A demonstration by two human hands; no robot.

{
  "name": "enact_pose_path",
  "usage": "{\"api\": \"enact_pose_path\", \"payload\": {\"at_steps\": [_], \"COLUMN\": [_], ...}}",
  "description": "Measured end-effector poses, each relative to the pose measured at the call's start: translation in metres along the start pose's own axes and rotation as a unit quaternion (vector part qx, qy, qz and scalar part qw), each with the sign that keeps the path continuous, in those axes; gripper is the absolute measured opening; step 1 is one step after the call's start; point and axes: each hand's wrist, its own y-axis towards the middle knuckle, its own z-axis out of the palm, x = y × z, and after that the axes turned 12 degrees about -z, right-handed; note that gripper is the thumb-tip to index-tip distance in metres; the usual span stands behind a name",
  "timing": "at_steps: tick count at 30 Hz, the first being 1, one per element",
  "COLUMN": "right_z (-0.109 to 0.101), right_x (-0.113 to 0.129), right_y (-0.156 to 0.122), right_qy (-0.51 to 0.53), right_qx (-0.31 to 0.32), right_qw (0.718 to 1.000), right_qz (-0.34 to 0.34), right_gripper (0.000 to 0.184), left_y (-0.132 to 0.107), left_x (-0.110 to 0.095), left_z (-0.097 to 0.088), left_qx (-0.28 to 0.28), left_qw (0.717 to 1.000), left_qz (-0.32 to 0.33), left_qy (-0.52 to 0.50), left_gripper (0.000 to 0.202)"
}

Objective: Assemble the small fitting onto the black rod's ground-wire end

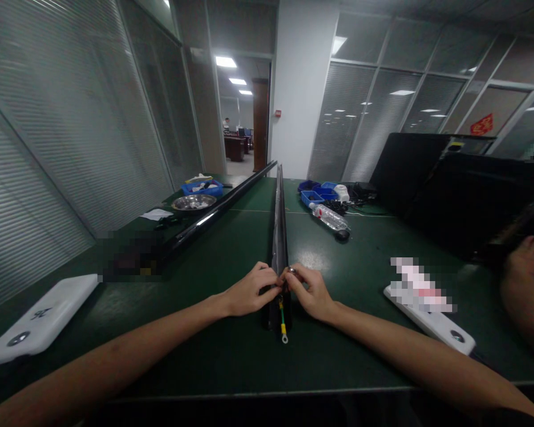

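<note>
A long black rail with a channel along it (pixel 279 225) runs away from me down the middle of the table. At its near end my left hand (pixel 253 289) and my right hand (pixel 310 293) meet, thumbs and fingers pinched together over the channel. What lies between the fingertips is too small and covered to name. Below them a short green-and-yellow wire (pixel 282 317) with a ring terminal (pixel 285 339) comes out toward me. A ring-like shiny piece shows on a finger of my right hand.
Another long black bar (pixel 218 212) lies to the left. Beyond it are a metal bowl (pixel 193 203) and a blue basket (pixel 202 188). To the right lie a plastic bottle (pixel 329 218), blue bins (pixel 312 197), a white device (pixel 431 323), black panels (pixel 471 196) and another person's hand (pixel 530 256).
</note>
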Motion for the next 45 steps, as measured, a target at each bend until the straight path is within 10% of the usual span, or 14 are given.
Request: {"api": "enact_pose_path", "payload": {"at_steps": [45], "right_z": [-0.0012], "right_x": [-0.0009], "right_y": [0.0017], "right_qy": [0.001], "right_qx": [0.016], "right_qw": [1.000], "right_qz": [-0.016], "right_gripper": [0.035], "left_y": [-0.0009], "left_x": [0.0059], "left_z": [0.0010], "left_qx": [-0.005], "left_qw": [1.000], "left_qz": [0.001], "left_qy": [0.018], "left_gripper": [0.018]}}
